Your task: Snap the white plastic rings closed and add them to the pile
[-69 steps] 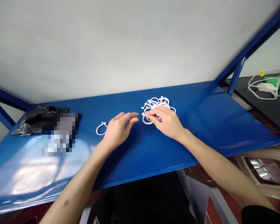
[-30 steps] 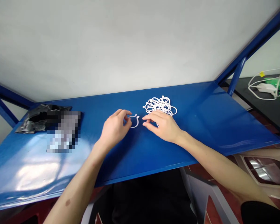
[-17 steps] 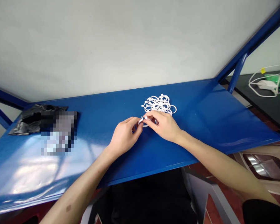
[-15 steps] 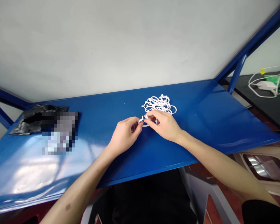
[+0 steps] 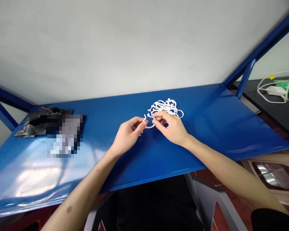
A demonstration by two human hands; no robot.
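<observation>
A single white plastic ring [image 5: 149,124] is held just above the blue shelf [image 5: 207,128] between both my hands. My left hand [image 5: 127,134] pinches its left end with thumb and forefinger. My right hand [image 5: 170,126] pinches its right end, fingers curled. The ring's ends stand apart, so it looks open. Right behind my right hand lies a pile of several white rings [image 5: 167,107] of the same kind.
A crumpled black plastic bag [image 5: 38,122] with a blurred patch beside it lies at the shelf's far left. Blue frame posts [image 5: 245,75] rise at the right. Beyond them, a white cable [image 5: 274,88] and green item lie on a dark surface.
My left hand brought a single ring in from the left to the middle. My right hand left the pile and took the ring's other end; both now hold it.
</observation>
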